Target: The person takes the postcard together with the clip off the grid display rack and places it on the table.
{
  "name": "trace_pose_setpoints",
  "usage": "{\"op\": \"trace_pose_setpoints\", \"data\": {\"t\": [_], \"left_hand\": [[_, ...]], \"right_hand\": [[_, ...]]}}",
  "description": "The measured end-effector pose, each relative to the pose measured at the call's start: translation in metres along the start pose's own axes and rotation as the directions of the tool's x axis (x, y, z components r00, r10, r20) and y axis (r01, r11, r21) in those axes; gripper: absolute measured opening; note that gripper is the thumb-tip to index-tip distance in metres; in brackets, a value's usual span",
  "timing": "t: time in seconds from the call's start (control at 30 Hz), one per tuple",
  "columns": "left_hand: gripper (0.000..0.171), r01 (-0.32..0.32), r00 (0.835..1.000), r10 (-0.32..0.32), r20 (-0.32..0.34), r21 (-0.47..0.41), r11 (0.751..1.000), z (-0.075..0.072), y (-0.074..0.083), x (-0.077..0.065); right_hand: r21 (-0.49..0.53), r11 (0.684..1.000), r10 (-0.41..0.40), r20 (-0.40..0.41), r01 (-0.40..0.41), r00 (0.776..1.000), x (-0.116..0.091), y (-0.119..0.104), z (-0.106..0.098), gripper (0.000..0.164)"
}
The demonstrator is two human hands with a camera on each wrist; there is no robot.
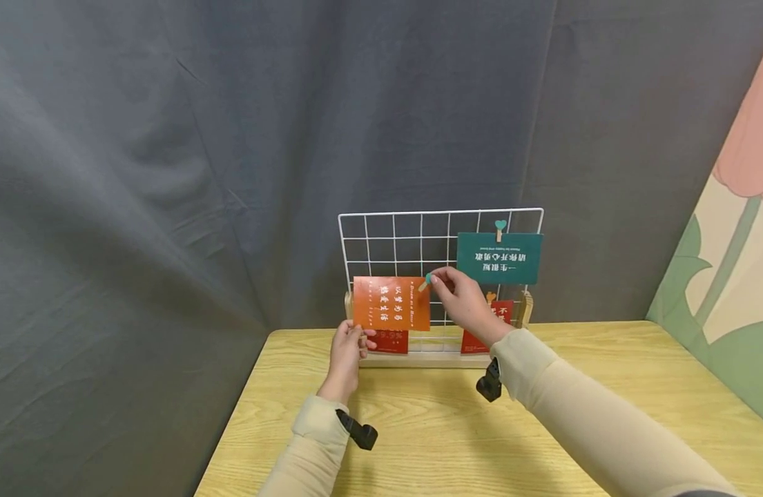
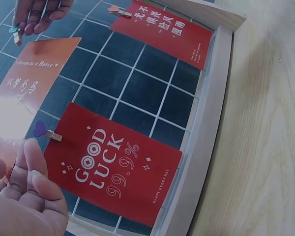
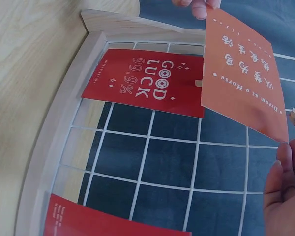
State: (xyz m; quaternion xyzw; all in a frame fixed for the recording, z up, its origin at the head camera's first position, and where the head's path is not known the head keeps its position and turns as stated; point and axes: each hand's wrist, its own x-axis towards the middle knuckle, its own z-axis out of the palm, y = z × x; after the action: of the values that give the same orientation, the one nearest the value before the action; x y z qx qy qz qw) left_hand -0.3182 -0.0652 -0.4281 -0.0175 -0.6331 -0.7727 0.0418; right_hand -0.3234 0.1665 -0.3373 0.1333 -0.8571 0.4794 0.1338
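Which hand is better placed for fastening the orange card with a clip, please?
Probably the right hand: it pinches the teal-heart clip at the upper right corner of the orange card in the head view. The left hand is holding the lower left corner.

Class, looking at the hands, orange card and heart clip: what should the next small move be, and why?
Probably ease the orange "Dream as a Horse" card flat against the white wire grid. It sits at an angle to the grid; the left hand pinches it, while the right hand holds the teal heart clip, seen beside its edge in both wrist views.
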Motion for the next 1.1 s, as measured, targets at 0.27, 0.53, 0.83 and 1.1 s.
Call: {"op": "trace_pose_setpoints", "data": {"t": [0.27,0.53,0.83,1.1], "left_hand": [[0.012,0.000,1.000,0.000,0.007,0.045,0.999,0.002,-0.007,-0.001],[0.013,-0.003,1.000,0.004,-0.009,0.070,0.998,0.005,-0.011,-0.006],[0.014,0.011,1.000,-0.012,0.010,0.066,0.998,0.007,-0.016,-0.016],[0.015,0.011,0.999,-0.013,0.034,0.064,0.998,0.007,-0.023,-0.025]], "right_hand": [[-0.008,1.000,0.006,-0.013,-0.006,1.000,-0.006,0.012,-0.001,0.032],[0.050,0.998,0.048,-0.038,-0.046,0.998,-0.017,0.025,0.000,0.032],[0.099,0.991,0.098,-0.065,-0.091,0.993,-0.033,0.036,0.003,0.032],[0.111,0.984,0.144,-0.067,-0.136,0.987,-0.050,0.049,0.006,0.031]]}}
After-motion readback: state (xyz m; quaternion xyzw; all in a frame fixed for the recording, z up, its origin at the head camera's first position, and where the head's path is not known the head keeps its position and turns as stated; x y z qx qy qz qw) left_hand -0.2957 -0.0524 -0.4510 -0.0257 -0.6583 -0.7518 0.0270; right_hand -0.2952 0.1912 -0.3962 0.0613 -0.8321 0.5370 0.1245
